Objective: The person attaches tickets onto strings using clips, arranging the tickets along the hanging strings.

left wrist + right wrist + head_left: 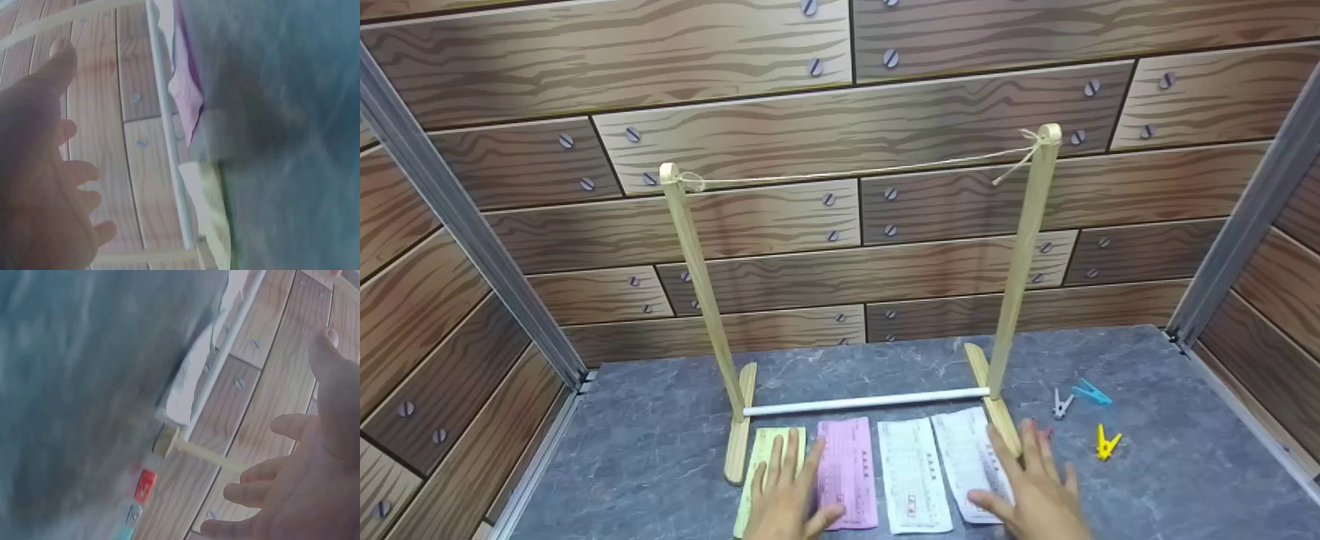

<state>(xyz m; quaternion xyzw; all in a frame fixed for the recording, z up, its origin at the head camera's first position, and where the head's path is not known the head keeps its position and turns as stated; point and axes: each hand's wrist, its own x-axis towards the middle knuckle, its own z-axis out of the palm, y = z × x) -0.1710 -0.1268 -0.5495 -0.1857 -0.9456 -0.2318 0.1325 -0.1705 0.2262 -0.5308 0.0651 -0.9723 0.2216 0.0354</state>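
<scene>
My left hand (pixel 786 495) is spread above the table, overlapping a yellow-green printed slip (pixel 765 442) and the edge of a pink one (pixel 847 457). In the left wrist view that hand (pixel 42 174) hangs clear of the slips with nothing in it. A white slip (pixel 913 472) lies between the hands. Fingers apart, my right hand (pixel 1039 487) covers part of a second white slip (pixel 964 450). The right wrist view shows its palm (pixel 320 478) bare, above a red clothespin (pixel 145 486), which the hand mostly hides in the head view.
Behind the slips stands a wooden frame with two posts (pixel 1024 262), a string (pixel 847 175) tied across the top and a white rod (pixel 866 401) low down. Grey (pixel 1063 403), blue (pixel 1092 391) and yellow (pixel 1107 442) clothespins lie on the right. Wood-patterned panels (pixel 765 277) enclose the table.
</scene>
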